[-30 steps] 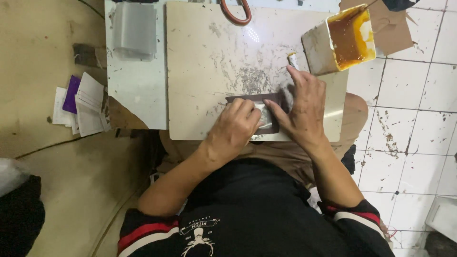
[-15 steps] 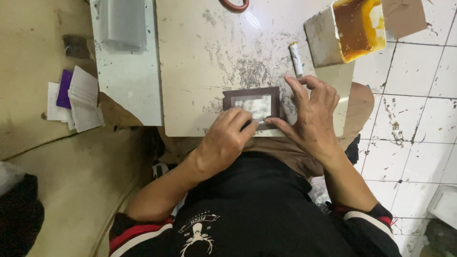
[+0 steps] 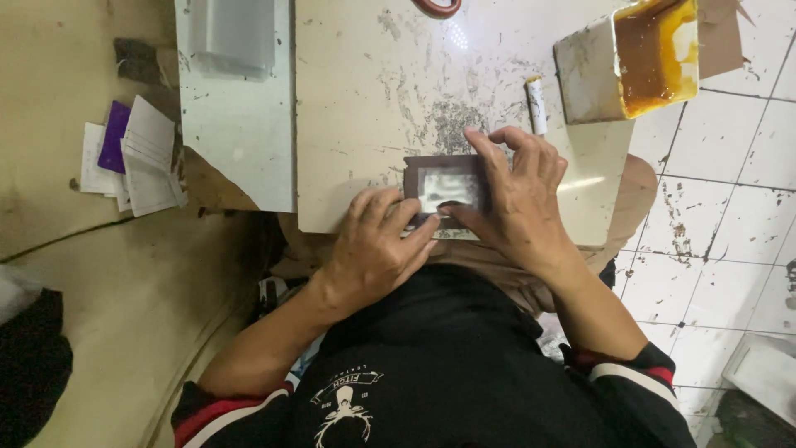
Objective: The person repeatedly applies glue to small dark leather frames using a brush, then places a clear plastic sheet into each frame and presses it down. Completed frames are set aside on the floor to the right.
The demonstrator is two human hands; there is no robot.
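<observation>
Dark-framed window piece [image 3: 446, 189] lies flat at the near edge of the counter [image 3: 373, 108], below the glue tub [image 3: 630, 58], both grips closed on it, left hand [image 3: 377, 249] and right hand [image 3: 518, 195] pressing its lower edge, so seating looks unfinished.

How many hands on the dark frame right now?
2. The left hand presses the dark frame at its lower left edge; the right hand covers its right side. Part of the frame is hidden beneath them.
</observation>
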